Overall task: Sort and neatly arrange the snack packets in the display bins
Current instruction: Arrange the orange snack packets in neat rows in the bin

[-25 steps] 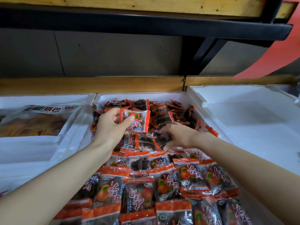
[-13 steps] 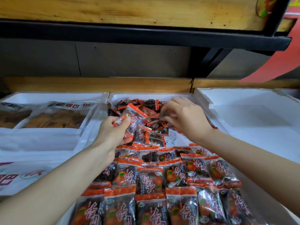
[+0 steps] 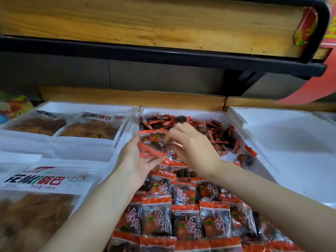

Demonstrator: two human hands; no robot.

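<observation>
I see a small stack of packets (image 3: 151,145), glossy clear film with crinkled orange sealed ends, held above the middle of the white foam bin (image 3: 181,111). My left hand (image 3: 138,160) cups it from below, fingers curled round it, and my right hand (image 3: 194,148) pinches its right edge. Nearer me, flat packets lie in overlapping neat rows (image 3: 183,220). A loose heap (image 3: 214,130) fills the far end. Large flat bags (image 3: 94,127) lie in the bin to the left.

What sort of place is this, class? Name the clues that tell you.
Probably a shop's snack display: white foam bins under a wooden shelf, one holding neat rows of identical snack packets, another large labelled bags.
</observation>
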